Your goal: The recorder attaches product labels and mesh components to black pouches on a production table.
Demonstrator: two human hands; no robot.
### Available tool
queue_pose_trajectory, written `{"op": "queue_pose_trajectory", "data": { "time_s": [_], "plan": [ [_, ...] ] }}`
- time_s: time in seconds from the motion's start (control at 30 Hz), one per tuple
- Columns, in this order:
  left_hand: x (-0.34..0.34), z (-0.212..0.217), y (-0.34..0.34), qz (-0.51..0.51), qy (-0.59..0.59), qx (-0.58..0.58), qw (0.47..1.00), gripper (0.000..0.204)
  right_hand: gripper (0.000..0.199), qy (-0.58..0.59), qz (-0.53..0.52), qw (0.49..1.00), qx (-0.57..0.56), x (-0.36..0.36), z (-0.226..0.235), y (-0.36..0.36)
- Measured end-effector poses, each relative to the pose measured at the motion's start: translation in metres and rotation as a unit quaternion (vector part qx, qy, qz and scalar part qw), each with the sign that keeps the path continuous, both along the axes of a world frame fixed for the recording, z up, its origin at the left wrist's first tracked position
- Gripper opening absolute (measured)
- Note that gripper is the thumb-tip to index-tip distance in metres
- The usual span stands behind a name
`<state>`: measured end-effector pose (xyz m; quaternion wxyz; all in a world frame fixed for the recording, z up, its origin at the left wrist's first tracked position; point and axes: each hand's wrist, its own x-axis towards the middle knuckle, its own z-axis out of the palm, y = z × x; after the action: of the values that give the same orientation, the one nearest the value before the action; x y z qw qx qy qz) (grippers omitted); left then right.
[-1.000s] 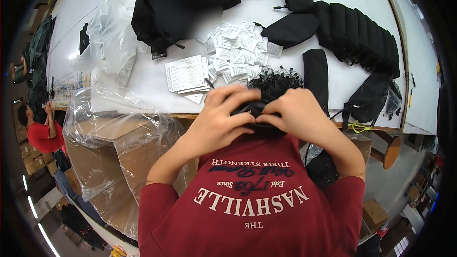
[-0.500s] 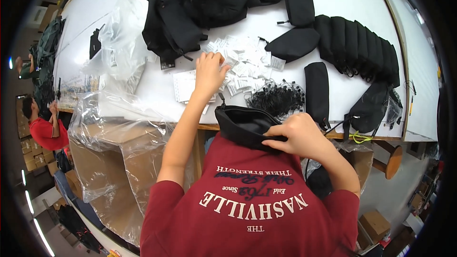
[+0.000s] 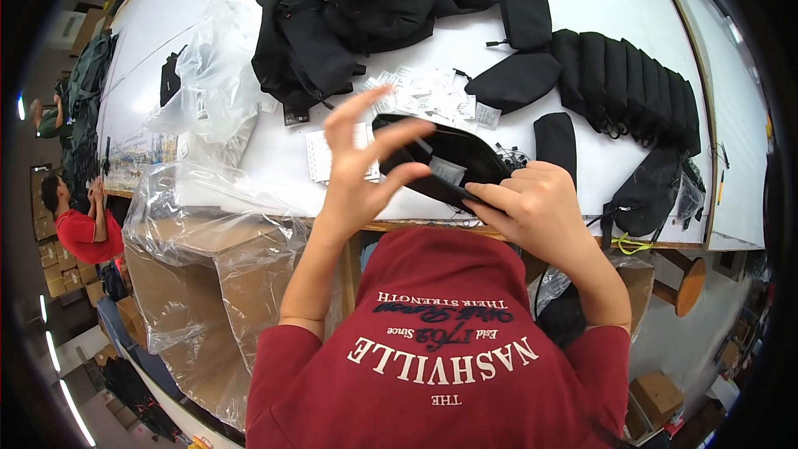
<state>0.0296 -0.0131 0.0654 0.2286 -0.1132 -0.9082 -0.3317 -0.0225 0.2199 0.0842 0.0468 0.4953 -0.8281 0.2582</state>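
Observation:
A black zip pouch [image 3: 474,148] is held just above the near edge of the table, its mouth gaping toward me. My right hand [image 3: 536,199] pinches the pouch's near right rim between thumb and fingers. A small white packet [image 3: 447,170] lies inside the pouch. Over the pouch's left end, my left hand [image 3: 357,162] has its fingers spread, slightly blurred, with nothing seen in them. Behind the pouch is a heap of small white packets [image 3: 428,93]. A bundle of thin black cords [image 3: 511,154] is mostly hidden by the pouch.
Black pouches [image 3: 628,83] stand in a row at the right, with more black bags [image 3: 374,0] piled at the back. Clear plastic [image 3: 216,75] lies on the left of the white table [image 3: 465,21]. Below it is a plastic-lined cardboard box [image 3: 183,283]. Another person [image 3: 83,220] works far left.
The pouch has moved up and away from me, over the cords. My left hand has come from the packet heap to the pouch's mouth and opened; a white packet now shows inside.

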Motion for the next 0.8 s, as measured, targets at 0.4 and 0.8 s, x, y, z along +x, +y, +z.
{"op": "queue_pose_trajectory", "data": {
  "time_s": [0.4,0.8],
  "plan": [
    [0.009,-0.055,0.04,0.013,-0.153,0.815,0.559,0.041,0.006,-0.109,-0.195,0.932,-0.284,0.019,-0.017,-0.032],
    [0.007,-0.052,0.045,-0.027,-0.263,0.73,0.63,0.049,0.029,-0.329,-0.152,0.876,-0.318,0.004,-0.013,-0.029]
  ]
}}
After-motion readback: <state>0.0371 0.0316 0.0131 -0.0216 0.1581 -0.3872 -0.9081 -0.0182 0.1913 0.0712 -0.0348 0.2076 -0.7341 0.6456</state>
